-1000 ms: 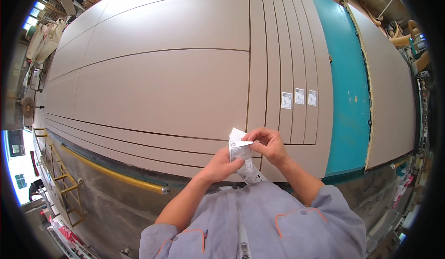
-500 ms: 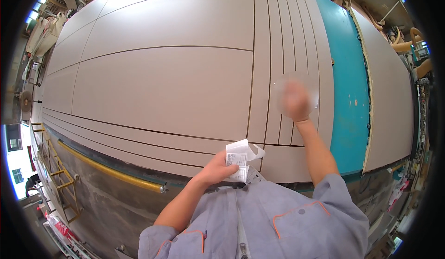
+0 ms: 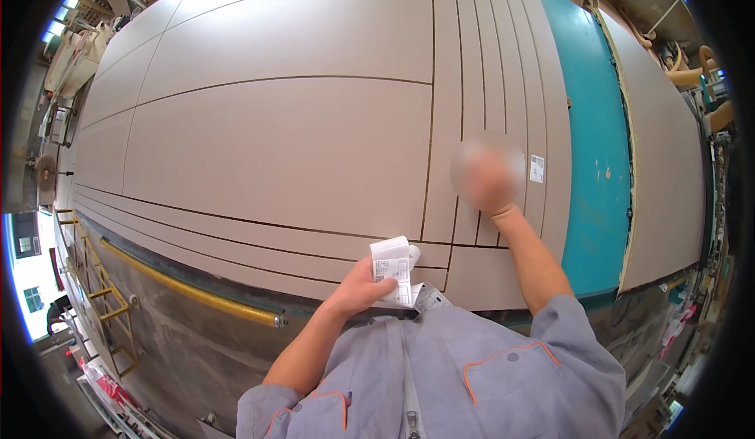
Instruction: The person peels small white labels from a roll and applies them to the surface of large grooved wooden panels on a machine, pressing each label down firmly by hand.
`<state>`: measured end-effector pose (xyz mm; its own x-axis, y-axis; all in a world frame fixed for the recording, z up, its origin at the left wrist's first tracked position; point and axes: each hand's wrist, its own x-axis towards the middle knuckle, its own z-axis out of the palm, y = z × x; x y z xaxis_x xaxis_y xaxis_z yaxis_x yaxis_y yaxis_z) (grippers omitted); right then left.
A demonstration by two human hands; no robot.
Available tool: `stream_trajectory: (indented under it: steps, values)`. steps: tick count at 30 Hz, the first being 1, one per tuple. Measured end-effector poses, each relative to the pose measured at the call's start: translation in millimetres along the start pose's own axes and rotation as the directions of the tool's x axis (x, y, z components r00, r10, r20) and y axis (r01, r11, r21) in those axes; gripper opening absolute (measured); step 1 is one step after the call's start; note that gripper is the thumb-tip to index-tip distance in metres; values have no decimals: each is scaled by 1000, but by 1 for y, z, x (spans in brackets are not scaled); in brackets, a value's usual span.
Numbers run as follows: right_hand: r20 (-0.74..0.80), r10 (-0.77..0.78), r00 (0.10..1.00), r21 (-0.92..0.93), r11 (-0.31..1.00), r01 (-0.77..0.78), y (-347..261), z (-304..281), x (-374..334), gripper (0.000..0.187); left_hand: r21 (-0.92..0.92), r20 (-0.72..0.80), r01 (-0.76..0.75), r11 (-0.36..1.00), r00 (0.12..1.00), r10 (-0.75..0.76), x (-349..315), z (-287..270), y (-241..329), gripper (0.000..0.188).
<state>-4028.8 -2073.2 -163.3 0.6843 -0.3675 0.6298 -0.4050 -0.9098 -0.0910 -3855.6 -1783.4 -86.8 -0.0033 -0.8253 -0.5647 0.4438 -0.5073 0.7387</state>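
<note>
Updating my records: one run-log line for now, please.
left hand: holding printed label strip | right hand: blurred, at narrow cut panels | white label: on panel beside it

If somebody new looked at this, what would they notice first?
Probably the huge brown board with dark cut lines, filling most of the middle and top, and the bright turquoise surface to its right. Next, maybe the hands: at the lower middle the left hand holds white labels, while the right hand, too blurred to see well, is over the board's narrow strips.
</note>
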Motion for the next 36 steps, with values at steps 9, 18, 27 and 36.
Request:
stream_trajectory:
  steps: [9,18,27,36]
  values:
    - [66,35,997,16,999,-36,0,-2,-7,24,-44,17,10,999,1000,-9,0,-5,-5,41]
    - [228,161,960,106,976,-189,-15,-13,-9,35,-34,-7,11,999,1000,-11,-2,-4,-3,45]
    - [449,357,819,56,903,-425,-47,-26,-18,68,13,52,-3,1000,999,2,7,-2,2,42]
    - [710,359,606,437,450,-779,-101,-84,-13,46,77,-64,-24,997,998,29,3,5,25,42]
